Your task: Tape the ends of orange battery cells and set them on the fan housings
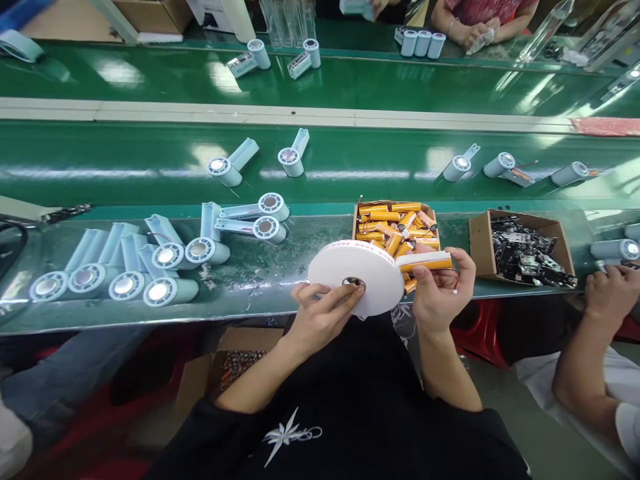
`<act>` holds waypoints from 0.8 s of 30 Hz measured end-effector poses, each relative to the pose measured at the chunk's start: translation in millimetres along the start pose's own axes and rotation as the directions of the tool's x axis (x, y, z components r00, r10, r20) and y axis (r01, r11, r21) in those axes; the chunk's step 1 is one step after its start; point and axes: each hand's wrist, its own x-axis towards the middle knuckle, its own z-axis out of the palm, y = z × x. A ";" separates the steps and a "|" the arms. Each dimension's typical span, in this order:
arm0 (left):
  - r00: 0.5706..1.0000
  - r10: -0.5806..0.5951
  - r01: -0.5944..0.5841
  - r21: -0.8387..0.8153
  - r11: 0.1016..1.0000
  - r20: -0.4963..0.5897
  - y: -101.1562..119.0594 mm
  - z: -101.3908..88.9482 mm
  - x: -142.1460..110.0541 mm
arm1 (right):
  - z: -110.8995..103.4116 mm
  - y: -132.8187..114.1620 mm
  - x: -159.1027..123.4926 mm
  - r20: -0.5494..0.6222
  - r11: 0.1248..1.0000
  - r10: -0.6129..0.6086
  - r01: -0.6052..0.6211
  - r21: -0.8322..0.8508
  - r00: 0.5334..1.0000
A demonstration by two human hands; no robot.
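My left hand (323, 313) grips a large white roll of tape (340, 267), with fingers at its centre hole. In my right hand (444, 290) is an orange cylindrical battery (433, 265) with thin wires at its right end. A white strip of tape lies along the battery's upper side and meets the roll's right edge. Just behind the roll, a cardboard box (357, 217) holds many orange batteries (385, 217); the roll covers part of it.
Pale blue fan-like housings (170, 291) stand in a group at the left of the bench, and others (290, 160) sit on the green conveyor (350, 180). To the right is a box (481, 247) of circuit boards (525, 250). A co-worker's hand (613, 290) is at far right.
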 end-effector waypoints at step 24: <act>0.981 0.098 -0.084 -0.084 0.993 0.169 -19.0 -45.9 -4.6 | 17.2 -11.9 17.7 0.239 0.992 0.071 -0.094 0.087 0.968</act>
